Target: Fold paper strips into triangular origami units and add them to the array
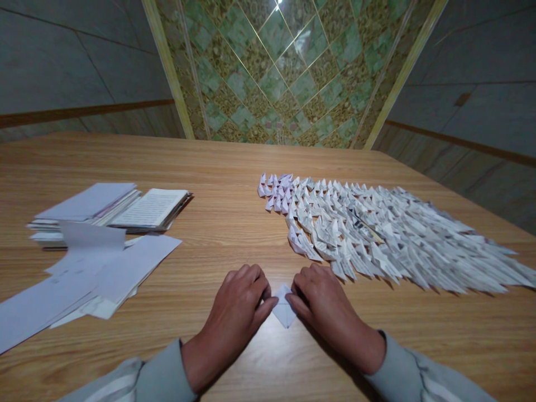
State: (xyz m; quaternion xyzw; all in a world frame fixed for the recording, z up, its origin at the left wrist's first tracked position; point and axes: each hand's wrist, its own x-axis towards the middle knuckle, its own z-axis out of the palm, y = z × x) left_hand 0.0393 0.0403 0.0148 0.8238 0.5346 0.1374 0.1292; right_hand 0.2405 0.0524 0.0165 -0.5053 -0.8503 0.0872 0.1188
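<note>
Head view looks down at a wooden table, with both bare hands near its near edge. The left grip and right grip are curled almost closed, and each has hold of one side of a small folded paper square, which sits between them, tilted to a point and touching the table. Just ahead of the right grip, and spreading away to its right, lie tightly packed rows of folded paper boats, some printed and the farthest-left ones plain. Left of the left grip are loose white sheets, partly overlapping. Beyond those stands a stack of paper beside an open printed booklet. Grey sleeves cover both forearms.
</note>
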